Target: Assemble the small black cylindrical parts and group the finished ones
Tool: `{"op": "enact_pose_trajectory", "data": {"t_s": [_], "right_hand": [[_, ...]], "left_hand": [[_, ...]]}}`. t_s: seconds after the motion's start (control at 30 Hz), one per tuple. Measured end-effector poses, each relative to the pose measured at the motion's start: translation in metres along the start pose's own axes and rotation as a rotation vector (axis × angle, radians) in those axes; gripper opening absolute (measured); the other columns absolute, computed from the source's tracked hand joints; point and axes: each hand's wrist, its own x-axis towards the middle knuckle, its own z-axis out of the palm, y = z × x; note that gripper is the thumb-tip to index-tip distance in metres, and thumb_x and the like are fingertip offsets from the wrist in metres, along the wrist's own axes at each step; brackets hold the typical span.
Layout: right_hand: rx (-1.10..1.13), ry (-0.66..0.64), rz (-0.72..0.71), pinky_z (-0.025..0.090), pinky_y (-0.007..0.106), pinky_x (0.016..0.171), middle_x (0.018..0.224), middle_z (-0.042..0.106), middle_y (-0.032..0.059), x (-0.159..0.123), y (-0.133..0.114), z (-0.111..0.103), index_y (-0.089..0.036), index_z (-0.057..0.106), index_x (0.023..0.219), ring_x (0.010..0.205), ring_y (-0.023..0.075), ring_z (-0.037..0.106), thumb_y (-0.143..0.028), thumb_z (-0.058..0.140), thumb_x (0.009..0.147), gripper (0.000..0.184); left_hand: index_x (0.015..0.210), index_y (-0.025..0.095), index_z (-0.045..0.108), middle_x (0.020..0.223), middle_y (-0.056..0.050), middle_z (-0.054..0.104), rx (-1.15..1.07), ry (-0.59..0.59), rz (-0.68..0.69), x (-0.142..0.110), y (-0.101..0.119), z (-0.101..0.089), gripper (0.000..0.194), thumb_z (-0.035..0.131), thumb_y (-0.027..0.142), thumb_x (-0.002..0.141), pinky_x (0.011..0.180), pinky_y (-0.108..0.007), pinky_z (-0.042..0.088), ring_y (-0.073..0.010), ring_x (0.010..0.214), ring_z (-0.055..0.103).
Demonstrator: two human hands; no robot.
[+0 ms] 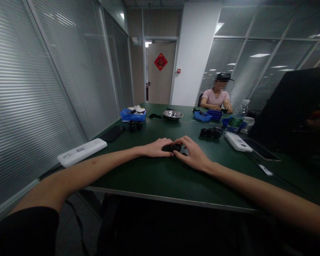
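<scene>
Small dark black parts (168, 148) lie between my two hands at the middle of the green table (149, 174); their exact kind is too dark to make out. My left hand (157, 147) rests on the table, its thumb and fingers closed around the left side of them. From the right, my right hand (190, 153) arches over, with thumb and fingertips closed on the other side. My fingers hide much of the parts.
Black round parts (210, 132) stand right, others (135, 125) left. Behind are a steel bowl (172, 115), a filled blue basket (133, 116) and blue trays (202, 116). A bottle (236, 119), white power banks (82, 152) and a phone (261, 149) lie around. Someone (216, 97) sits opposite.
</scene>
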Motion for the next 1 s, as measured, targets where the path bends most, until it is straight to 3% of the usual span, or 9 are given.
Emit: {"op": "enact_pose_trajectory", "data": {"t_s": [0.23, 0.43, 0.6, 0.8, 1.0], "right_hand": [[0.021, -0.034, -0.072, 0.051, 0.044, 0.096, 0.119, 0.062, 0.0082, 0.0003, -0.0036, -0.0020, -0.024, 0.060, 0.122, 0.109, 0.0255, 0.059, -0.018, 0.060, 0.092, 0.030], [-0.033, 0.036, 0.027, 0.052, 0.045, 0.091, 0.112, 0.063, 0.0088, 0.0003, -0.0020, -0.0010, -0.024, 0.062, 0.116, 0.105, 0.0271, 0.060, -0.031, 0.063, 0.094, 0.023], [0.004, -0.017, -0.026, 0.052, 0.044, 0.091, 0.114, 0.065, 0.0079, 0.0010, -0.0044, -0.0028, -0.024, 0.061, 0.118, 0.105, 0.0259, 0.060, -0.020, 0.060, 0.093, 0.026], [-0.059, 0.013, 0.025, 0.051, 0.045, 0.089, 0.111, 0.063, 0.0085, 0.0006, -0.0018, -0.0018, -0.023, 0.061, 0.116, 0.103, 0.0269, 0.059, -0.032, 0.066, 0.093, 0.026], [-0.005, -0.030, -0.043, 0.051, 0.045, 0.094, 0.116, 0.065, 0.0074, -0.0002, -0.0018, -0.0025, -0.025, 0.060, 0.120, 0.106, 0.0261, 0.059, -0.021, 0.062, 0.092, 0.028]], "left_hand": [[0.132, 0.020, 0.055, 0.124, -0.010, 0.061, 0.002, -0.001, -0.009, -0.0005, 0.0022, -0.0005, 0.052, 0.058, 0.055, 0.094, 0.104, -0.044, 0.038, -0.0286, 0.116, 0.055], [0.132, 0.021, 0.055, 0.125, -0.009, 0.061, 0.001, 0.006, 0.023, -0.0002, -0.0010, 0.0001, 0.050, 0.059, 0.054, 0.094, 0.102, -0.042, 0.039, -0.0270, 0.115, 0.055], [0.133, 0.020, 0.054, 0.125, -0.010, 0.061, 0.007, 0.000, 0.005, 0.0000, -0.0024, 0.0011, 0.052, 0.058, 0.055, 0.095, 0.103, -0.043, 0.038, -0.0276, 0.117, 0.054], [0.133, 0.020, 0.055, 0.124, -0.010, 0.061, 0.008, 0.003, 0.011, 0.0003, -0.0016, 0.0011, 0.052, 0.058, 0.055, 0.095, 0.103, -0.042, 0.039, -0.0273, 0.116, 0.055], [0.136, 0.020, 0.052, 0.129, -0.010, 0.060, 0.009, -0.008, -0.005, -0.0002, -0.0016, 0.0002, 0.055, 0.058, 0.057, 0.094, 0.104, -0.043, 0.037, -0.0282, 0.119, 0.053]]}}
